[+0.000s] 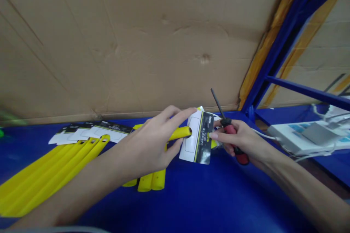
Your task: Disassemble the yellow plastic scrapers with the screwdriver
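My left hand (160, 140) is closed round a yellow tube (179, 133), whose dark open end points right. That end lies against a black-and-white printed card (202, 138), and my left fingertips reach the card's upper edge. On the card's other side, my right hand (244, 138) pinches its black printed strip between thumb and fingers. The same hand also grips a red-and-black screwdriver (230, 130), its dark shaft tilted up and left. Under my left hand, several yellow tubes (158, 180) stick out, partly hidden by it.
Several long yellow tubes (62, 167) with printed cards (109, 131) at their ends lie at left on the blue surface (197, 200). Behind stands a cardboard sheet (164, 43). To the right are a blue metal post (281, 47) and a white power strip (295, 138) with cables.
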A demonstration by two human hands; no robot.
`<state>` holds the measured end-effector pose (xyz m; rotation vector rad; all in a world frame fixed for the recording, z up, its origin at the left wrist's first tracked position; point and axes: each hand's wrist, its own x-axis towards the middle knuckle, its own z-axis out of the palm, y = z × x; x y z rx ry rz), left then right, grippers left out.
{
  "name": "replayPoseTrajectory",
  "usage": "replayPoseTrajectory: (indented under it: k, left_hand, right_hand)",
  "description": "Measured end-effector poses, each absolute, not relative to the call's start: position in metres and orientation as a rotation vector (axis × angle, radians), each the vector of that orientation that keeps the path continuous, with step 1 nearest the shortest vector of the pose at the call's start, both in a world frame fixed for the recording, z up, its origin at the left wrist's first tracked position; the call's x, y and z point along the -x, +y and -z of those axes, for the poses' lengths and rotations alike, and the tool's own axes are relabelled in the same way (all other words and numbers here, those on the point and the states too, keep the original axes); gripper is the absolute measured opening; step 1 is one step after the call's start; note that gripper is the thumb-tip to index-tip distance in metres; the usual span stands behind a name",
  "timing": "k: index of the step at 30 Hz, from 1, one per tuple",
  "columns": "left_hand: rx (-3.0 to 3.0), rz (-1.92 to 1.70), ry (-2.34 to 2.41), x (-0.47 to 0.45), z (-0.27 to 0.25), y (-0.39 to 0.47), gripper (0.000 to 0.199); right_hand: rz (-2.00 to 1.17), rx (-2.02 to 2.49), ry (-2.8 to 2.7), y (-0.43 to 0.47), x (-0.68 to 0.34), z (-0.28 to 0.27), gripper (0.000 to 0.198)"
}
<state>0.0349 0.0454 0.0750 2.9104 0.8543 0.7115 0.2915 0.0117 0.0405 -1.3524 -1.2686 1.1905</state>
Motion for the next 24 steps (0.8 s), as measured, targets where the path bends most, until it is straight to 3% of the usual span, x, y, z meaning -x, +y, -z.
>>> replayPoseTrajectory:
  k: [5, 9, 24]
  left_hand:
    - [-2.969, -0.618, 0.798, -0.041, -0.073, 0.039, 0.082]
    - [-3.085, -0.653, 0.789, -0.039, -0.067, 0.045, 0.078]
    - [-2.923, -0.587, 1.153, -0.014, -0.081, 0.071, 0.077]
  right_hand:
    - [-1.190, 1.293, -1.262, 0.010, -0.287, -0.041, 0.049]
    - [-1.226, 1.300, -1.312, 0.010, -0.284, -0.043, 0.044]
    - [-1.092, 1.592, -1.012, -0.003, -0.343, -0.080, 0.054]
